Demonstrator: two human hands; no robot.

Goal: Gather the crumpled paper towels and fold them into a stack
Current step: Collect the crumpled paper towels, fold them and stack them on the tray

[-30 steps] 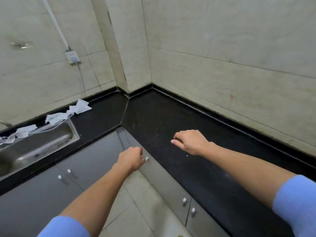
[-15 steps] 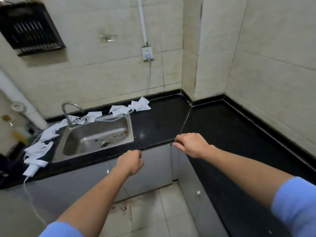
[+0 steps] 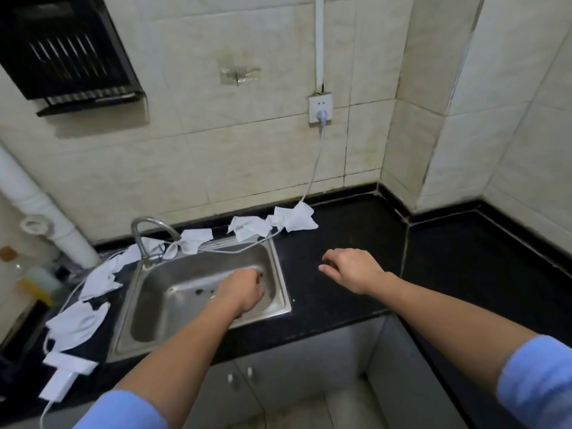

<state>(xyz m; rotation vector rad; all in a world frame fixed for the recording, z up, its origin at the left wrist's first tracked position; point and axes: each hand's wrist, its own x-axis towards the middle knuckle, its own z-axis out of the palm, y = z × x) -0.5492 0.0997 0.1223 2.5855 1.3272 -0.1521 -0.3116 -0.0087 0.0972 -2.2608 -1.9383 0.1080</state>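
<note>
- Paper towels [image 3: 79, 320] lie crumpled in a loose chain on the black surface [image 3: 340, 243], with the sink [image 3: 278, 274] as our landmark: some left of the sink, some behind it near the tap [image 3: 145, 230], the last ones [image 3: 294, 216] behind its right corner.
- Our left hand [image 3: 241, 292] hangs over the sink basin, fingers curled in loosely, pinching nothing.
- Our right hand [image 3: 349, 269] hovers over the bare surface just right of the sink, fingers slightly spread and bent, empty too.
- Risk, as we judge it: a grey cable [image 3: 315, 168] from the wall socket [image 3: 320, 109] runs down among the towels behind the sink; grabbing a towel there could snag it and drag the white adapter [image 3: 66, 371] lying left of the sink.
- Towels nudged off the rim could drop into the basin and get wet.
- Hard to tell: whether the towels are joined or separate, and what sits blurred at the far left edge.
</note>
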